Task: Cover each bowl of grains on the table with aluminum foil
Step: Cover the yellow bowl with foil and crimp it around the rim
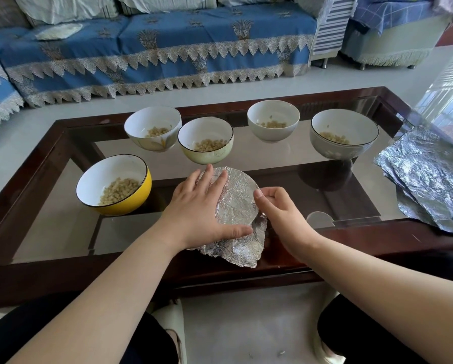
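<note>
Now the glass-topped counter (325,169) with its dark wood frame carries everything. Along its right edge lies a stack of crinkled foil sheets (427,179). Near the front edge, at the middle, stands the foil-covered bowl (237,203), its foil smoothed flat over the rim and loose at the near side. The yellow bowl (114,185) of grains sits uncovered toward the left edge. Nearer the far edge stand four more open bowls with grains: a white flowered bowl (153,128), a pale green bowl (205,144), a white bowl (273,120) and a grey-rimmed bowl (344,134). The left hand (196,206) lies spread flat on the foil, pressing. The right hand (280,208), fingers curled, pinches the foil at the bowl's right rim.
</note>
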Demonstrator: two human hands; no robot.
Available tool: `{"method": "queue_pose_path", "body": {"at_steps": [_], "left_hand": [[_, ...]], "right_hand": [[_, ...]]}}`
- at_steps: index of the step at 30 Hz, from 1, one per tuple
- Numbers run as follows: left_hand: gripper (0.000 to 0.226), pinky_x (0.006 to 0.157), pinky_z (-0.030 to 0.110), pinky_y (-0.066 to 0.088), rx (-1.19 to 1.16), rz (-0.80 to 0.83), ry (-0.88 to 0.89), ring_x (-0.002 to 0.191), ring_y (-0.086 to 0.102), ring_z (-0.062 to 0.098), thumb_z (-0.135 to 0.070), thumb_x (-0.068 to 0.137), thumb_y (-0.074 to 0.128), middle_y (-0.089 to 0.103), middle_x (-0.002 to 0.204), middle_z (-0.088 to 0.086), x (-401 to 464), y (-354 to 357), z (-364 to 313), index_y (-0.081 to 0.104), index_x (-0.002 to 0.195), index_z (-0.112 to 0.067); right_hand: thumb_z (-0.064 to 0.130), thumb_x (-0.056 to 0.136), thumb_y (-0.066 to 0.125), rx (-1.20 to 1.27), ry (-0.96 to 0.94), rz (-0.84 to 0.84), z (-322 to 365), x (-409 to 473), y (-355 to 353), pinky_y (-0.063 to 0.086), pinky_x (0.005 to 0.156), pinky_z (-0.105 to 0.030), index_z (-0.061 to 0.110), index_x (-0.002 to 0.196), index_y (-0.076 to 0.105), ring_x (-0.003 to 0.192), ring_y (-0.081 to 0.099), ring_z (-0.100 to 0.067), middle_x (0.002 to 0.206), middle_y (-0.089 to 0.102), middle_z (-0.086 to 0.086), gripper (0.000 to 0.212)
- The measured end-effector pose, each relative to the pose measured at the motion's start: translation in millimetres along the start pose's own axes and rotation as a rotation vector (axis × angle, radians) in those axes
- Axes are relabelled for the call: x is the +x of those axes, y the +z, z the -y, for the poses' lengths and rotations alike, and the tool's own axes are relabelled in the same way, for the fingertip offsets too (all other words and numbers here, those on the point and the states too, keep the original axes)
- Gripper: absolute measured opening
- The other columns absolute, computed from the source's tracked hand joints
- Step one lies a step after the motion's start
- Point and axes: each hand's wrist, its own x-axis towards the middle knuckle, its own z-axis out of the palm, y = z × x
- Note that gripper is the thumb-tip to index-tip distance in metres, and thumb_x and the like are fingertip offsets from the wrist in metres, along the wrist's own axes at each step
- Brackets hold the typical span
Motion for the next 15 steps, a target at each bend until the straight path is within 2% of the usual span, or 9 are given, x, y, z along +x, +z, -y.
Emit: {"method": "queue_pose_path", "body": {"at_steps": [3,6,10,13,15], "left_hand": [[0.129,0.122,0.046,-0.002,0.008,-0.005,0.011,0.150,-0.021,0.016,-0.103,0.051,0.022,-0.025,0.163,-0.004,2.5,2.3,1.3,-0.019,0.154,-0.036],[0.129,0.123,0.047,-0.001,0.012,-0.011,0.024,0.150,-0.020,0.017,-0.104,0.049,0.018,-0.025,0.163,-0.003,4.3,2.8,2.8,-0.019,0.154,-0.037],[0.130,0.122,0.047,0.000,0.019,-0.024,0.031,0.150,-0.019,0.017,-0.105,0.047,0.014,-0.023,0.164,-0.003,3.5,3.6,4.1,-0.018,0.154,-0.037],[0.127,0.121,0.047,0.000,0.022,-0.023,0.028,0.150,-0.020,0.017,-0.103,0.052,0.020,-0.023,0.164,-0.003,3.5,3.8,3.3,-0.018,0.154,-0.037],[0.126,0.121,0.047,0.000,0.022,-0.028,0.030,0.150,-0.019,0.017,-0.103,0.052,0.019,-0.023,0.164,-0.002,3.6,3.9,2.9,-0.017,0.154,-0.037]], "right_hand": [[0.049,0.087,0.056,0.044,-0.004,-0.011,-2.8,1.3,1.0,0.045,0.075,-0.017,0.012,0.098,0.056,0.079,0.060,0.001,0.089,0.064,0.003,0.039],[0.033,0.099,0.052,0.109,-0.002,-0.039,-5.9,3.5,2.9,0.045,0.063,-0.014,0.011,0.089,0.053,0.063,0.055,0.002,0.075,0.058,0.004,0.024],[0.034,0.098,0.053,0.168,0.029,-0.078,-8.3,5.5,6.3,0.045,0.073,-0.029,0.012,0.086,0.052,0.071,0.054,-0.010,0.075,0.058,0.001,0.026],[0.035,0.097,0.057,0.203,0.074,-0.110,-8.1,7.5,8.1,0.044,0.072,-0.034,0.014,0.080,0.051,0.064,0.051,-0.011,0.063,0.056,0.007,0.029],[0.036,0.096,0.060,0.249,0.108,-0.134,-8.1,8.5,9.9,0.043,0.073,-0.040,0.014,0.076,0.050,0.064,0.050,-0.015,0.062,0.055,0.004,0.031]]}}
